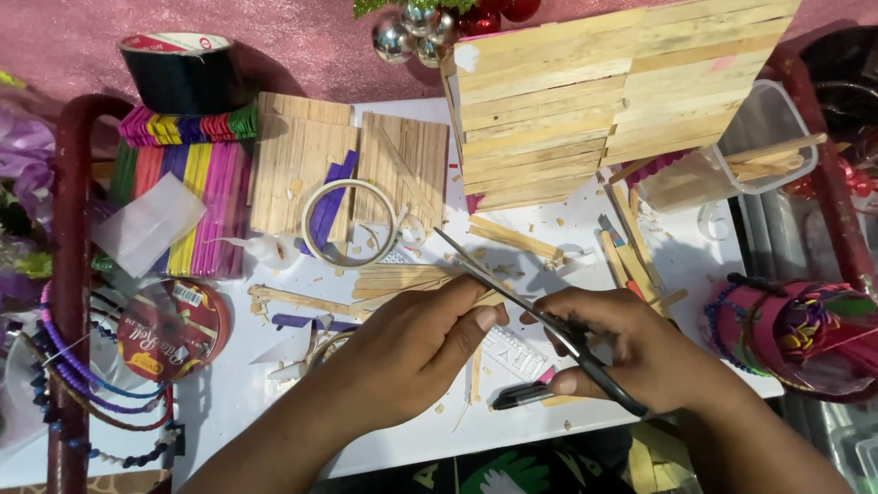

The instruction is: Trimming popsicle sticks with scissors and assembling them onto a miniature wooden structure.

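Lower centre of the frame: your left hand [416, 352] pinches a thin wooden craft stick [476, 366], fingers closed on it. Your right hand [631, 352] grips black-handled scissors [526, 302], fingers through the loops; the blades are slightly apart, tips pointing to the upper left, crossing just above the left thumb — the stick sits right at the blades. Upper right, a clear plastic tub [764, 137] holds a few plain sticks, partly hidden under a large glued stick panel [604, 91]. Left of centre, coloured sticks [187, 183] lie in a row; a tape ring [349, 222] rests on smaller stick panels [302, 165]. Upper left — a black tape roll [183, 71].
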